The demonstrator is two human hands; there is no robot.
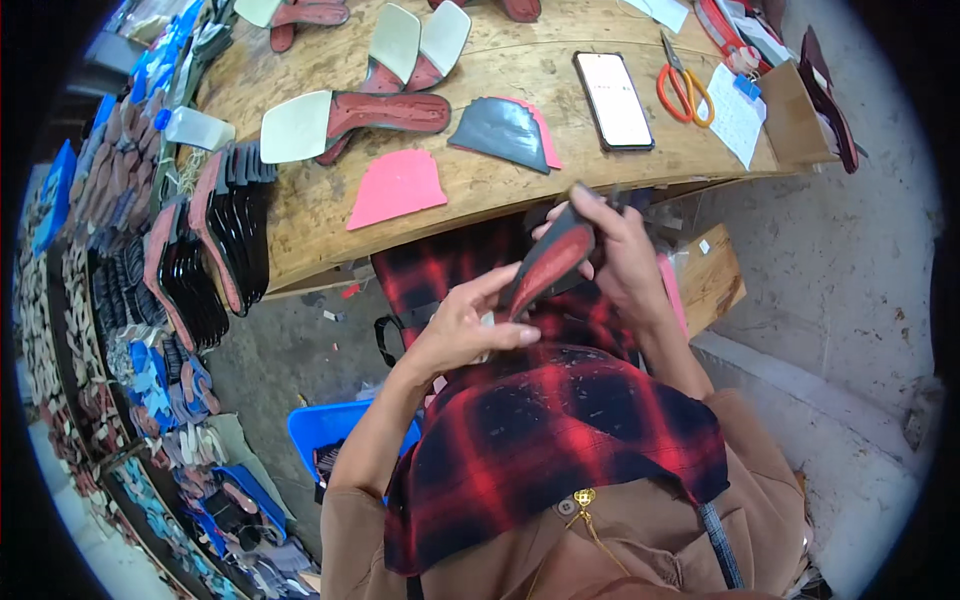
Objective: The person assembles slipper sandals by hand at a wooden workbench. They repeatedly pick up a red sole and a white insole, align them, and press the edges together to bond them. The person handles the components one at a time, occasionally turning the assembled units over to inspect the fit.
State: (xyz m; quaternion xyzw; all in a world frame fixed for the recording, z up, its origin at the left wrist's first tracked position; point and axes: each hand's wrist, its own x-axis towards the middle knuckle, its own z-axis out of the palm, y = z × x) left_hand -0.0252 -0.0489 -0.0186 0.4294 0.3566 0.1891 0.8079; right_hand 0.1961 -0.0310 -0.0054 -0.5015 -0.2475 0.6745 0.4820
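Above my lap I hold a shoe sole [552, 266], red on its inner face with a dark rim, tilted up toward the table. My right hand [625, 250] is closed round its far end, the thumb along the top. A thin blurred dark bit shows beside those fingers; I cannot make out what it is. At the near end, my left hand [470, 318] pinches the sole between thumb and fingers. Just beyond, on the table edge, lie a pink cut piece [398, 190] and a dark grey piece [500, 133] over another pink one.
The wooden table [500, 50] carries red soles with cream flaps [297, 127], a phone [612, 100], orange-handled scissors [685, 92] and a written sheet [733, 118]. Stacked dark soles [240, 235] stand at its left edge. A blue bin [345, 428] sits by my left arm.
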